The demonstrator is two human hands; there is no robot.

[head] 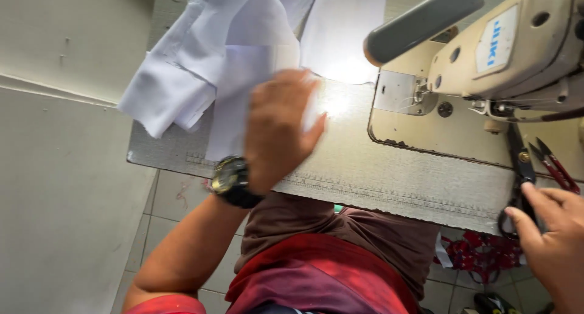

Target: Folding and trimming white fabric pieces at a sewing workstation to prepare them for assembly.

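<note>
My left hand (pixel 277 128), with a dark watch on the wrist, lies flat and blurred on a piece of white cloth (pixel 243 65) spread over the sewing table (pixel 389 177). My right hand (pixel 550 238) is at the lower right edge of the table. Its fingers touch the black handles of a pair of scissors (pixel 519 168) lying beside the cream sewing machine (pixel 486 65). Whether the fingers have closed on the handles I cannot tell.
Small red-handled thread snips (pixel 555 163) lie just right of the scissors. The machine's needle plate (pixel 398 92) is brightly lit. A pale wall (pixel 55 168) stands at the left, a tiled floor (pixel 176 210) below. Red patterned cloth (pixel 480 256) hangs under the table.
</note>
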